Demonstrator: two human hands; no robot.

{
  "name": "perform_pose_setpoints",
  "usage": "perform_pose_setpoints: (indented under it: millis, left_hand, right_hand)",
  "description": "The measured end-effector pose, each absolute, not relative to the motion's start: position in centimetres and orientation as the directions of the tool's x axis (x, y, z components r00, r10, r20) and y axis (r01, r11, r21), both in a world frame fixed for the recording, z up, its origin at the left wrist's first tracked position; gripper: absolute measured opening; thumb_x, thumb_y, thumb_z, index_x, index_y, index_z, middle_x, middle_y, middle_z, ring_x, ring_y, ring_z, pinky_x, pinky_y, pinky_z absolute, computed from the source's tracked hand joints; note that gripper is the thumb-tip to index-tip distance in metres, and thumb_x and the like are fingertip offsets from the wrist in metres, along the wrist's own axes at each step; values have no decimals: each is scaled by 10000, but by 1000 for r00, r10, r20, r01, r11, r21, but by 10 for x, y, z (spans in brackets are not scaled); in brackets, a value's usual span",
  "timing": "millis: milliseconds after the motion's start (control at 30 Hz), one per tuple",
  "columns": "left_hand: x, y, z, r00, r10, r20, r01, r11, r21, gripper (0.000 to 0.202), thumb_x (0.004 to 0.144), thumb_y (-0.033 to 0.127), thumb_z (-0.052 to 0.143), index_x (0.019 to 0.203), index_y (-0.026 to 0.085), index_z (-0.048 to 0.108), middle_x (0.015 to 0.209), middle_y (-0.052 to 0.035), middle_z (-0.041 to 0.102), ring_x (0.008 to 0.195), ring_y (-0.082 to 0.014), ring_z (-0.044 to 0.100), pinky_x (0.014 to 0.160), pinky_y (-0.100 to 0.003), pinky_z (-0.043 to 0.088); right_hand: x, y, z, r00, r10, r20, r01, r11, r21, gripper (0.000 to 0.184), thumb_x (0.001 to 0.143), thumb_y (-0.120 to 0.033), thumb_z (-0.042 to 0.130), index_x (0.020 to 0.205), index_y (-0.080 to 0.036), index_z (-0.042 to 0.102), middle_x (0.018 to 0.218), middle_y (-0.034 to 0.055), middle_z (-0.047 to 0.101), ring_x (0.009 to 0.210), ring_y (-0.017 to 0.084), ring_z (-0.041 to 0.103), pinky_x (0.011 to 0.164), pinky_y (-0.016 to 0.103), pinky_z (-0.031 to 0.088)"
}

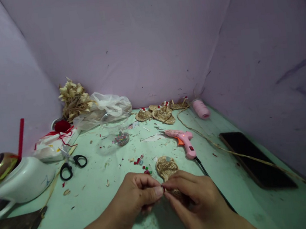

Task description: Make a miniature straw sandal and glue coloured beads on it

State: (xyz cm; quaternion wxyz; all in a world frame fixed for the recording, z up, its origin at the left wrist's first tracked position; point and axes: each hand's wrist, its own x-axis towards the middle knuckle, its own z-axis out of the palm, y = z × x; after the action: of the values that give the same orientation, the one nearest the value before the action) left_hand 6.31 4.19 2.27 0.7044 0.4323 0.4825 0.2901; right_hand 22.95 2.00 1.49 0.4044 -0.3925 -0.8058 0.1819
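Observation:
My left hand (139, 196) and my right hand (197, 202) meet near the front middle of the pale green table (104, 213). Both pinch together at the fingertips on a tiny red bead (163, 190). Just behind my right fingers lies a small woven straw piece (166, 167), partly hidden by that hand. A few loose red, green and blue beads (142, 164) are scattered just beyond my left hand.
A pink glue gun (183, 141) with a black cord lies right of the beads. Black scissors (70, 166), a white jug (21, 180) and a red-thread bundle (53, 143) sit at left. A dark phone (255, 159), twine (230, 149), pink spool (201, 108) and finished straw pieces (160, 113) are behind and right.

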Motion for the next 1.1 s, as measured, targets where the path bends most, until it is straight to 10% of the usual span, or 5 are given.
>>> perform_pose_setpoints:
  millis: [400,600,833,1100]
  left_hand:
    - [74,29,37,298,873,-386,149,357,922,221,550,339,645,566,122,611,408,50,454,367,-50,339,385,-199,223]
    - [64,38,32,303,866,-397,84,391,917,327,596,445,645,543,135,554,380,55,426,335,-38,303,369,-194,182]
    - [52,62,29,152,929,-337,59,332,941,356,613,474,642,584,123,592,490,31,501,362,-35,349,375,-185,201]
    - [52,65,14,158,924,-348,138,329,934,339,648,459,618,607,124,585,417,47,456,356,-41,317,383,-191,190]
  right_hand:
    - [221,15,13,-299,727,618,487,673,-556,135,671,-63,487,594,-143,562,484,5,492,399,98,463,385,212,332]
    - [240,25,25,-159,750,641,528,614,-587,97,733,-127,539,749,-158,630,565,5,611,421,87,510,415,191,368]
    - [288,75,28,300,944,140,868,-209,-449,445,790,-563,407,730,-225,691,624,73,669,643,271,609,515,308,341]
    - [292,98,0,318,937,-144,563,-308,-767,96,570,-280,646,607,-194,624,502,25,541,563,223,535,477,290,347]
